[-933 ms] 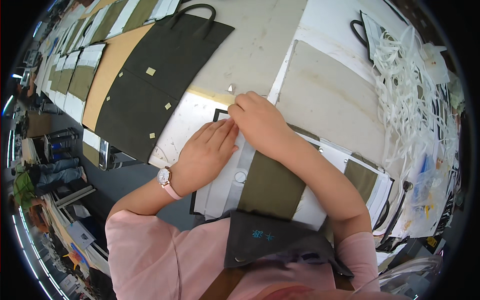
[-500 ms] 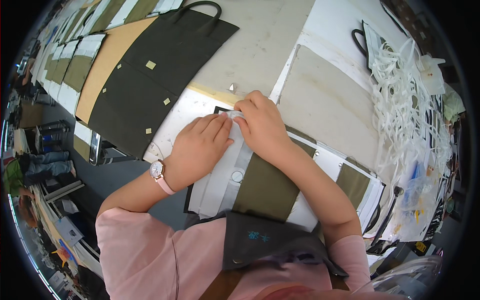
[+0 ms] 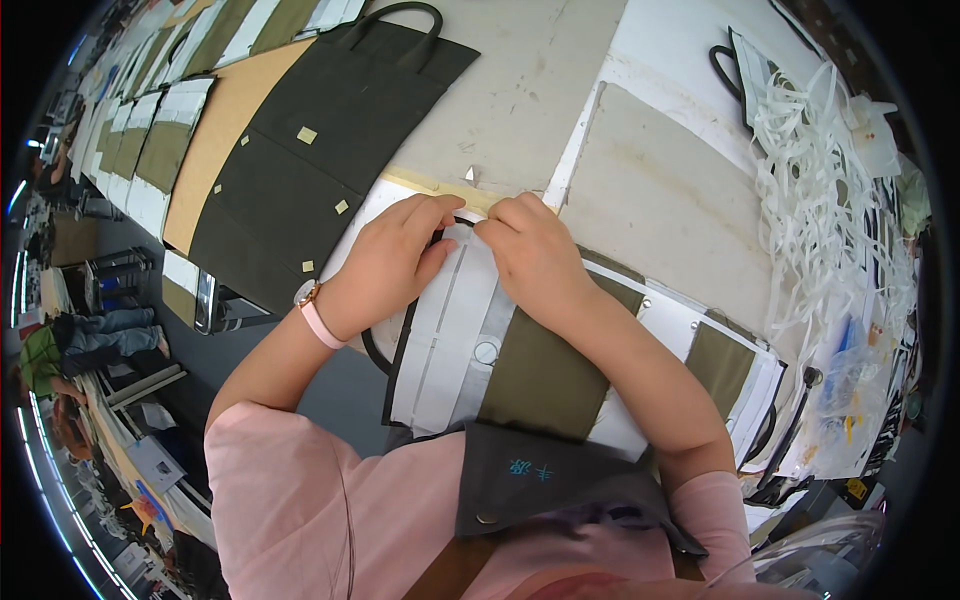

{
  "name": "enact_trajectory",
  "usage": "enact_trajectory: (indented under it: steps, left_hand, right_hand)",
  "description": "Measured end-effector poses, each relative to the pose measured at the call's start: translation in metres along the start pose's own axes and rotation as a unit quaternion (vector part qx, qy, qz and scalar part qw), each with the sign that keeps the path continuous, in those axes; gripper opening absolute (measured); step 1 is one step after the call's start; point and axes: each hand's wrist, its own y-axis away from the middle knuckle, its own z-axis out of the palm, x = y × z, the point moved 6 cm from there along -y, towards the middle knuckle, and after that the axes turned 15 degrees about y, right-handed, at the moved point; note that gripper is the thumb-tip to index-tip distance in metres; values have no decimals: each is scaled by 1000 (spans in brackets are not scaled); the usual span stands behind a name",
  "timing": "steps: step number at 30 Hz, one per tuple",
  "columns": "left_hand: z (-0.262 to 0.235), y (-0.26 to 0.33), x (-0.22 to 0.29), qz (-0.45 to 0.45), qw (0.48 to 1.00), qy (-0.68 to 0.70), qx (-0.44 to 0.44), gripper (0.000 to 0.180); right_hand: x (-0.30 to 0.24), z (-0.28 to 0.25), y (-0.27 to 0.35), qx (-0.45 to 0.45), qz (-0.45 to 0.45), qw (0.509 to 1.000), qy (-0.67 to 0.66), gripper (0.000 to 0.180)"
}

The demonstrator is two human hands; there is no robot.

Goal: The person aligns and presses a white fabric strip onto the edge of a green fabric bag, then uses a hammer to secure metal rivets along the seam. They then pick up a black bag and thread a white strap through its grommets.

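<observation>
1. Left: a dark bag (image 3: 290, 190) with small yellow squares lies flat on the surface (image 3: 530, 60) (its inside stays hidden).
2. Left hand (image 3: 388, 252): fingers bent over the panel's far dark edge, thumb lower; I cannot tell if they pinch it.
3. Middle, near: the white-and-olive panel (image 3: 545, 370), with a round disc (image 3: 486, 352), lies before the person.
4. Right hand (image 3: 540, 250): fingers curled close together at the panel's far end; their grip cannot be told.
5. Right: loose white strips (image 3: 810, 160) are heaped; nearer is clear plastic (image 3: 845, 385), blue and yellow showing through or on it.
6. Earlier the left hand lay flat along the panel; now it is bent, and a dark loop (image 3: 376, 350) shows to its near side.
</observation>
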Motion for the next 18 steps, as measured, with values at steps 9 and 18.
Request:
enact_trajectory:
  steps: [9, 18]
  left_hand:
    - [0, 2, 11, 56, 994, -84, -51, 24]
    - [12, 8, 26, 131, 973, -187, -34, 35]
  right_hand:
    - [-7, -2, 0, -26, -38, 997, 67, 8]
    - [-7, -6, 7, -26, 25, 997, 66, 14]
